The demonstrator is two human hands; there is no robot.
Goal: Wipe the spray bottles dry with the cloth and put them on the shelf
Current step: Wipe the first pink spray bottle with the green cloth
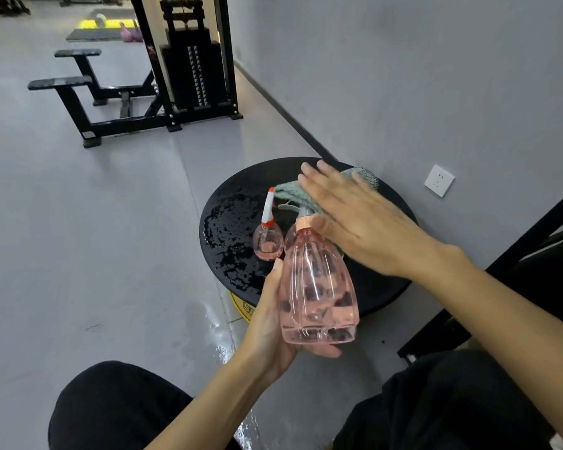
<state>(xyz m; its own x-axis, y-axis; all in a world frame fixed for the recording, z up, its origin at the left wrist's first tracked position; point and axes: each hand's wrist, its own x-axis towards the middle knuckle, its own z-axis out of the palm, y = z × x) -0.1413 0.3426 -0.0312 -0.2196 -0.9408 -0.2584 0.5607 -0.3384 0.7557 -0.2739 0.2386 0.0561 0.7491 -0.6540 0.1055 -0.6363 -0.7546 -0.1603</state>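
Left hand (270,323), fingers (322,352) curled round pink spray bottle (316,287); right hand (364,222), fingers straight, over green cloth (290,190)

The right hand (355,222) hides most of the cloth (291,192).

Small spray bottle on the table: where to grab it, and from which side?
Probably the round belly of the small spray bottle, from the picture's left: it stands upright, the large bottle in the left hand crowds its right, and its slim sprayer head looks a poor hold.
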